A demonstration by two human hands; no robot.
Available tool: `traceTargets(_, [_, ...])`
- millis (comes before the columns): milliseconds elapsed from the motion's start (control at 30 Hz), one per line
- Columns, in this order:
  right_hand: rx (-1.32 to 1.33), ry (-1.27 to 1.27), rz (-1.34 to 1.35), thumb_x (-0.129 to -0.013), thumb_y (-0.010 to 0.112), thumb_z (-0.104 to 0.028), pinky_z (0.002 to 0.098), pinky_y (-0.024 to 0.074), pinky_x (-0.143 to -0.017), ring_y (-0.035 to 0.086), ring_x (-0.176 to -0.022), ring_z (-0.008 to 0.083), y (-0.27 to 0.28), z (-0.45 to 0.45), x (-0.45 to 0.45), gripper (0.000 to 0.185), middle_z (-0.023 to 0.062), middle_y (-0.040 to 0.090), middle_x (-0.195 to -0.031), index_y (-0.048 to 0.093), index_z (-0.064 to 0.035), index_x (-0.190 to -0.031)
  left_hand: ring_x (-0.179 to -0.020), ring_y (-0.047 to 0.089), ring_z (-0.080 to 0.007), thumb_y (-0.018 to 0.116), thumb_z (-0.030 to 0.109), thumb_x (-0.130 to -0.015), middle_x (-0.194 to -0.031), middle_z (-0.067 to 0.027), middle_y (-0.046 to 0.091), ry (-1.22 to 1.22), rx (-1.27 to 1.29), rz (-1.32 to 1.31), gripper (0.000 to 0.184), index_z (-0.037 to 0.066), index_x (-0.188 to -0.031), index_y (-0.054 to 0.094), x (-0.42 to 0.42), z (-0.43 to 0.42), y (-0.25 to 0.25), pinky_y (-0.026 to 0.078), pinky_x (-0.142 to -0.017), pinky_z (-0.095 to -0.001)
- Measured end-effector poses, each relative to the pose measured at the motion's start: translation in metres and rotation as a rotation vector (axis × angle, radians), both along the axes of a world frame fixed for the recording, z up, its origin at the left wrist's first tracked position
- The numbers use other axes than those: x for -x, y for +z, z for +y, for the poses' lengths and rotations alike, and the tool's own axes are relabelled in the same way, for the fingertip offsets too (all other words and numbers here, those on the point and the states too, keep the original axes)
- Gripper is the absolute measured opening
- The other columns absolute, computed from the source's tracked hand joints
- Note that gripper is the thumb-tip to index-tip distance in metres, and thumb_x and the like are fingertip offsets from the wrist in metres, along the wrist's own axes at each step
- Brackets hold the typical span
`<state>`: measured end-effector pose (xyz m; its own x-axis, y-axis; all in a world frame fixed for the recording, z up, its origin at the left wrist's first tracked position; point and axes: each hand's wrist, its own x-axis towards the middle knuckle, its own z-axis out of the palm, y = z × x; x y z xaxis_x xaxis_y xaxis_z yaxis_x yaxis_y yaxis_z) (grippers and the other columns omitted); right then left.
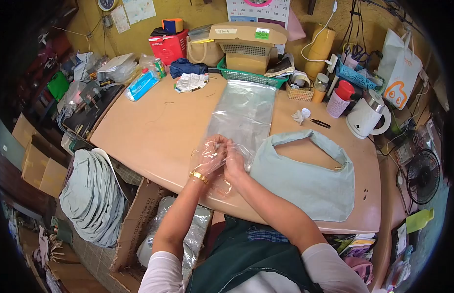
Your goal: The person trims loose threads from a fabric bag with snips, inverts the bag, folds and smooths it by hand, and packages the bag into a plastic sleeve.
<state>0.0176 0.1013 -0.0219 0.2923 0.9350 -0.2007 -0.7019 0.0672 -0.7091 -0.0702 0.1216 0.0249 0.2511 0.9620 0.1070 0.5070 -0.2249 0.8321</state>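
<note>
My left hand (212, 157), with a gold watch at the wrist, is closed on the edge of a clear plastic bag (245, 152), and part of the film lies over its fingers. Close beside it, my right hand (233, 160) pinches the same film, fingertips almost touching the left ones. Flat clear plastic bags (241, 110) lie beyond my hands, stretching to the back of the table. To the right of my right forearm, a pale blue-green cloth bag (305, 188) lies flat with its handle loop towards the back.
Thread snips (320, 123) and a white kettle (367, 116) are at the right. A green basket (251, 78) holding boxes stands at the back. A blue packet (142, 86) lies back left. Below the table's left edge are a pile of pale cloth (92, 200) and an open carton (136, 229).
</note>
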Motion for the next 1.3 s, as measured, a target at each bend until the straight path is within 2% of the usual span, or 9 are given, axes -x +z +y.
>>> traceTargets(133, [0.109, -0.143, -0.012, -0.099, 0.060, -0.033, 0.0258, 0.0459, -0.064, 0.055, -0.072, 0.0123, -0.004, 0.032, 0.005, 0.026, 0.0003, 0.058, -0.077, 0.062, -0.0068, -0.097, -0.110, 0.061, -0.0369, 0.067, 0.016, -0.084, -0.120, -0.0189, 0.064, 0.147, -0.574, 0.276, 0.037, 0.001, -0.118, 0.060, -0.002, -0.015, -0.008, 0.048, -0.096, -0.0450])
traceTargets(267, [0.091, -0.091, -0.128, -0.099, 0.061, -0.031, 0.0265, 0.0456, -0.065, 0.053, -0.072, 0.0106, 0.006, 0.026, 0.000, 0.026, 0.0006, 0.060, -0.078, 0.062, -0.0058, -0.094, -0.115, 0.060, -0.0347, 0.064, 0.017, -0.086, -0.121, -0.0194, 0.065, 0.280, -0.747, 0.414, 0.037, 0.002, -0.120, 0.063, 0.013, 0.003, -0.042, 0.046, -0.100, -0.0435])
traceTargets(533, [-0.185, -0.125, -0.483, -0.096, 0.064, -0.023, 0.0269, 0.0486, -0.074, 0.059, -0.080, 0.0119, 0.000, 0.026, 0.008, 0.021, 0.0037, 0.065, -0.088, 0.063, -0.0025, -0.100, -0.110, 0.063, -0.0350, 0.054, 0.012, -0.092, -0.132, -0.0202, 0.060, 0.178, -0.197, 0.087, 0.034, 0.003, -0.123, 0.064, 0.026, 0.011, -0.021, 0.053, -0.090, -0.0361])
traceTargets(633, [-0.152, 0.010, -1.021, -0.094, 0.061, -0.025, 0.0384, 0.0459, -0.095, 0.061, -0.105, 0.0215, -0.001, 0.013, 0.006, 0.037, 0.0147, 0.065, -0.109, 0.056, 0.0013, -0.120, -0.106, 0.065, -0.0305, 0.052, 0.011, -0.094, -0.130, -0.0187, 0.061, 0.165, -0.206, -0.112, 0.040, 0.000, -0.132, 0.056, 0.035, 0.021, -0.030, 0.054, -0.086, -0.0362])
traceTargets(733, [-0.050, 0.353, -1.753, -0.090, 0.058, -0.037, 0.0610, 0.0038, -0.117, 0.019, -0.148, 0.0359, 0.013, 0.003, 0.003, 0.078, 0.0236, 0.027, -0.155, 0.025, 0.0009, -0.149, -0.107, 0.064, -0.0250, 0.050, 0.011, -0.097, -0.131, -0.0159, 0.061, 0.304, 0.473, -0.817, 0.049, -0.003, -0.143, 0.043, 0.039, 0.034, -0.030, 0.052, -0.088, -0.0352])
traceTargets(867, [-0.078, 0.256, -1.818, -0.090, 0.058, -0.038, 0.0621, 0.0036, -0.117, 0.017, -0.149, 0.0368, -0.014, 0.011, 0.006, 0.081, 0.0222, 0.024, -0.157, 0.021, -0.0004, -0.152, -0.102, 0.066, -0.0273, 0.052, 0.009, -0.094, -0.120, -0.0184, 0.066, 0.272, 0.435, -1.023, 0.043, -0.006, -0.134, 0.051, 0.044, 0.020, -0.052, 0.053, -0.085, -0.0375])
traceTargets(933, [-0.028, 0.190, -1.946, -0.092, 0.057, -0.039, 0.0614, 0.0012, -0.117, 0.016, -0.149, 0.0361, -0.020, 0.013, 0.005, 0.084, 0.0204, 0.021, -0.159, 0.016, -0.0018, -0.154, -0.092, 0.067, -0.0345, 0.053, 0.009, -0.092, -0.106, -0.0247, 0.068, 0.220, -0.278, -0.058, 0.039, -0.007, -0.128, 0.055, 0.044, 0.000, -0.049, 0.053, -0.080, -0.0423])
traceTargets(1067, [0.051, 0.219, -1.932, -0.093, 0.052, -0.041, 0.0599, 0.0001, -0.118, 0.015, -0.149, 0.0365, -0.015, 0.019, 0.003, 0.081, 0.0198, 0.021, -0.159, 0.015, -0.0045, -0.155, -0.098, 0.062, -0.0427, 0.048, 0.006, -0.092, -0.106, -0.0281, 0.065, 0.083, -0.186, 0.472, 0.045, -0.003, -0.135, 0.050, 0.032, -0.032, -0.043, 0.049, -0.086, -0.0484])
traceTargets(1300, [0.235, 0.438, -1.957, -0.085, 0.045, -0.075, 0.0657, -0.0083, -0.114, -0.002, -0.151, 0.0365, 0.016, 0.032, -0.010, 0.104, 0.0181, 0.000, -0.164, 0.010, -0.0091, -0.158, -0.078, 0.061, -0.0451, 0.048, 0.013, -0.098, -0.081, -0.0241, 0.065, 0.235, -0.184, 0.172, 0.024, -0.002, -0.104, 0.065, 0.033, -0.094, -0.041, 0.047, -0.070, -0.0521])
